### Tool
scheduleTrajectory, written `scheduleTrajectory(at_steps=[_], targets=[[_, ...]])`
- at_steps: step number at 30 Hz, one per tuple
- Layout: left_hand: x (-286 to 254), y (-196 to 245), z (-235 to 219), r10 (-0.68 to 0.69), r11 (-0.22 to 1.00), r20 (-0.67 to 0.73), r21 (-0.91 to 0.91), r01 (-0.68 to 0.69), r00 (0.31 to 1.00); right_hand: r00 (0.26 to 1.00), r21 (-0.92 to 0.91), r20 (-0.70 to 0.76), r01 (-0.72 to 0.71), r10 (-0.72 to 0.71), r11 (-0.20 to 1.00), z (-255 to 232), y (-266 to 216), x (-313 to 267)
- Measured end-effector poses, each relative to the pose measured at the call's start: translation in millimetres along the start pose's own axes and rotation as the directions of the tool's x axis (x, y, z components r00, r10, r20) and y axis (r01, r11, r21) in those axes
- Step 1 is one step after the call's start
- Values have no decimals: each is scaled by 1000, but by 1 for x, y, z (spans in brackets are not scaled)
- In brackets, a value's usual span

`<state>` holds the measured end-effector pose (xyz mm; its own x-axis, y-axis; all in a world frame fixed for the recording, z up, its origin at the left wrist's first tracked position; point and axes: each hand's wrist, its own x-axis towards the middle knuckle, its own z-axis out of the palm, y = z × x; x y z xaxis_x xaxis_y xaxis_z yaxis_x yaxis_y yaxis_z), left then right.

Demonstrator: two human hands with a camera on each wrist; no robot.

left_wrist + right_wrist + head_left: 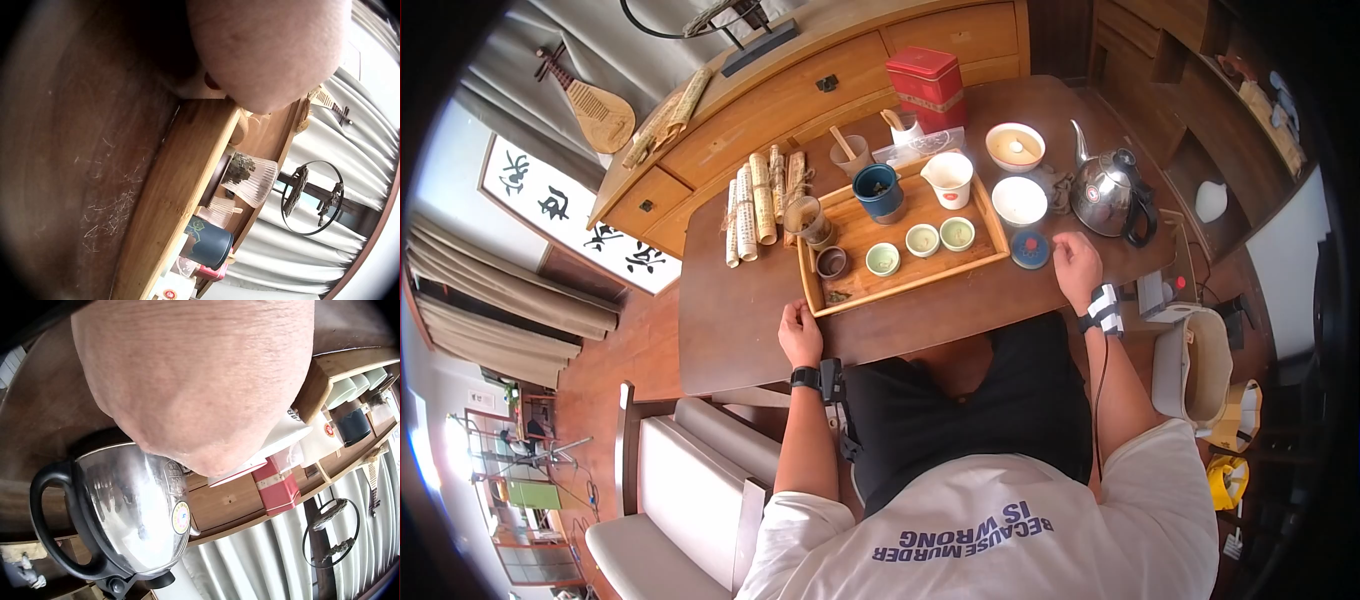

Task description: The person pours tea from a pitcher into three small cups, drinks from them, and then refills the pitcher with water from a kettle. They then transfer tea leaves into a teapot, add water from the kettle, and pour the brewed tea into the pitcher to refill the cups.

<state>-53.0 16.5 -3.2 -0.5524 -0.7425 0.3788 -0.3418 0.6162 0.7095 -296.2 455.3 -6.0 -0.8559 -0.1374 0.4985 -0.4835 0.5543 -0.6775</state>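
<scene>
My left hand (801, 338) rests at the table's front edge by the near left corner of the bamboo tray (945, 275), fingers loosely curled around nothing. To the right of the tray, my right hand (1078, 268) lies on the table, loosely curled and holding nothing, beside a round blue lid-like piece (1030, 250). On the tray stand three pale green cups (882, 260), a small dark cup (832, 263), a blue cup (878, 192) with dark leaves, a white pitcher (948, 180) and a ribbed glass (808, 222). A steel kettle (134, 503) is close to my right hand.
Behind the right hand are a white bowl (1019, 202) and a lidded white bowl (1015, 147). A red tin (926, 88) stands at the back. Bamboo scrolls (746, 212) lie left of the tray. A bin (1195, 365) stands at the right, below the table.
</scene>
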Motion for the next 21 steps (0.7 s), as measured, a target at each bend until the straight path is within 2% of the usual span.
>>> scheduleTrajectory(at_steps=[21], targets=[[1,-5,1,-4,1000,7,11,4,1000,1000,-4,1,6,-6,1000,0,1,0]])
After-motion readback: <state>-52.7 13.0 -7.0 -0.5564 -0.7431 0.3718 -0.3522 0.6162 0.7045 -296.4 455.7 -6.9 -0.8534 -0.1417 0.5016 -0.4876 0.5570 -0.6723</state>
